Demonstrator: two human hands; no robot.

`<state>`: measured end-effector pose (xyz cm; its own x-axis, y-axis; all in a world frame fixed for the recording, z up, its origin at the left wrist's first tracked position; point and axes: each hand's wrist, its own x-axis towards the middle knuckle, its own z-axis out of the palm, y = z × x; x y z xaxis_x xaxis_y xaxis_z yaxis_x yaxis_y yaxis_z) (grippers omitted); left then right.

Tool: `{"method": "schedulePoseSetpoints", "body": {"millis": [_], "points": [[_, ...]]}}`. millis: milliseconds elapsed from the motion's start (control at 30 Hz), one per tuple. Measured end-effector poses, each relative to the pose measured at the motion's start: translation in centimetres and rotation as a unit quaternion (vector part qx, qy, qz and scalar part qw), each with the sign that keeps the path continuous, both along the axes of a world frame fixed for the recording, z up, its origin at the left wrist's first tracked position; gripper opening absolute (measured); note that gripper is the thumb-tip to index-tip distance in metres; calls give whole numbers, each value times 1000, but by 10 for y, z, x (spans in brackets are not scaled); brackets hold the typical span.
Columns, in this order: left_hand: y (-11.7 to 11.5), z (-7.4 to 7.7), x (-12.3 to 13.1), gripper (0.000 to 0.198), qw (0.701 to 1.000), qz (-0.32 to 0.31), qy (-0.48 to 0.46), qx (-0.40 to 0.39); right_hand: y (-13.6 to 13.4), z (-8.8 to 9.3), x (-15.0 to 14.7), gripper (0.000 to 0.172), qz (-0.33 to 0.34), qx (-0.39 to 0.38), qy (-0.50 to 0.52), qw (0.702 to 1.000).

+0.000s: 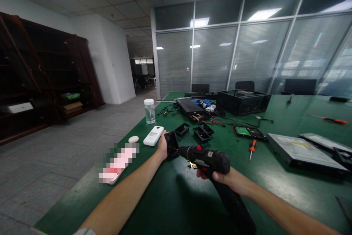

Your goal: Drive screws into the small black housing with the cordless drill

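The left hand [163, 146] is curled around a black, open-topped rectangular plastic box [172, 142] above the green bench [154, 205]; its far fingers are hidden behind the box. The right hand [221, 177] is closed round the grip of a black power drill with red buttons [205, 158], whose base runs to the lower picture edge. The drill's nose points into the box, but whether its tip touches anything is unclear. Brass-coloured metal pieces [192, 165] are partly covered by the drill. Pixelation masks most of a flat pink object [114, 180].
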<state>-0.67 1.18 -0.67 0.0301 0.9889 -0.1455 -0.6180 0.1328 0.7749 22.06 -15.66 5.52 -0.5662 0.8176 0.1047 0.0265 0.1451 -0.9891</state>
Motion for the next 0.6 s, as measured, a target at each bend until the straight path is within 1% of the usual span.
{"method": "schedulePoseSetpoints", "body": {"millis": [167, 333, 467, 600], "points": [[1, 0, 0, 34, 1000, 0, -16, -8, 5, -4, -2, 45, -28, -30, 13, 999], [3, -1, 0, 34, 1000, 1, -15, -10, 8, -9, 0, 46, -34, -25, -5, 999], [3, -2, -1, 35, 1000, 2, -10, -18, 6, -7, 1, 45, -35, -26, -34, 998], [3, -2, -1, 37, 1000, 3, -1, -24, 4, -3, -1, 40, -35, -2, -69, 997]]}}
